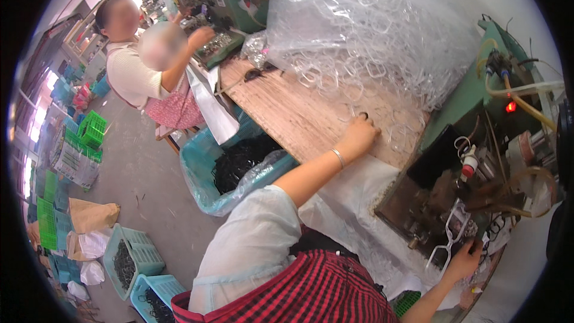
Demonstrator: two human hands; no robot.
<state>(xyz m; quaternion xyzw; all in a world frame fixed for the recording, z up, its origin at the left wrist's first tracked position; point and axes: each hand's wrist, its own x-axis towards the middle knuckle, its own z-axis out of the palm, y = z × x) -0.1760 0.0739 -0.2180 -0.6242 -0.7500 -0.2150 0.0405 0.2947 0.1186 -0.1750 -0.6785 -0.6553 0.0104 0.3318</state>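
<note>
My left hand (pixel 359 134) rests on the wooden tabletop (pixel 287 107), its fingers bent down among loose clear plastic eyeglass frames (pixel 397 128). The back of the hand hides what its fingertips hold, if anything. A bracelet circles that wrist. At the lower right, my right hand (pixel 467 260) is closed at the side of a white eyeglass frame (pixel 448 242), which it appears to grip. This frame is tilted in front of the dark metal parts of a green machine (pixel 457 122). Where exactly the fingers meet it is hard to make out.
A large clear plastic bag (pixel 353 18) of eyeglass frames covers the far tabletop. Below the table's left edge stands a blue-lined bin (pixel 206 197) with black pieces. Another person (pixel 134 72) works at the far left. Baskets (pixel 137 242) stand on the floor.
</note>
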